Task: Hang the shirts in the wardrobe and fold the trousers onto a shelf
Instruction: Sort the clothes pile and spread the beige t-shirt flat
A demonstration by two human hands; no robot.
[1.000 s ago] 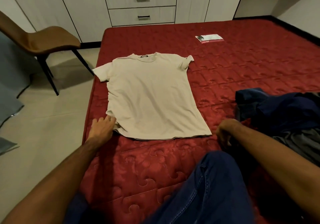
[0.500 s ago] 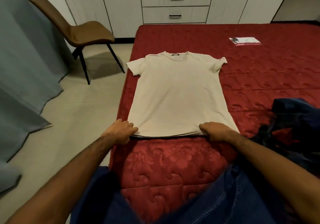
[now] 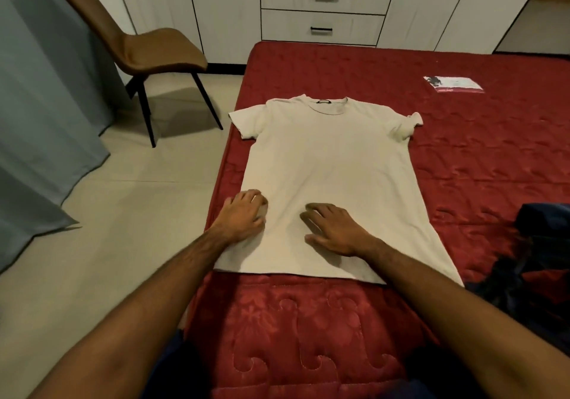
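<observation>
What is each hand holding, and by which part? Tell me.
Nothing is held. The left hand rests on the shirt at its left edge near the hem, and the right hand lies flat on its lower middle, fingers spread.

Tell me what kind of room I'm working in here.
Most likely a bedroom: a red quilted mattress with a beige T-shirt on it, white fitted wardrobe behind, and a brown chair.

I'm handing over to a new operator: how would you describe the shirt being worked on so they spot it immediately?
Find the red mattress in front of the white drawers. Spread flat near its left edge lies a beige T-shirt, collar toward the drawers, with both hands resting on its lower part. It is the only pale garment; the heap at the right edge is dark blue clothing.
</observation>
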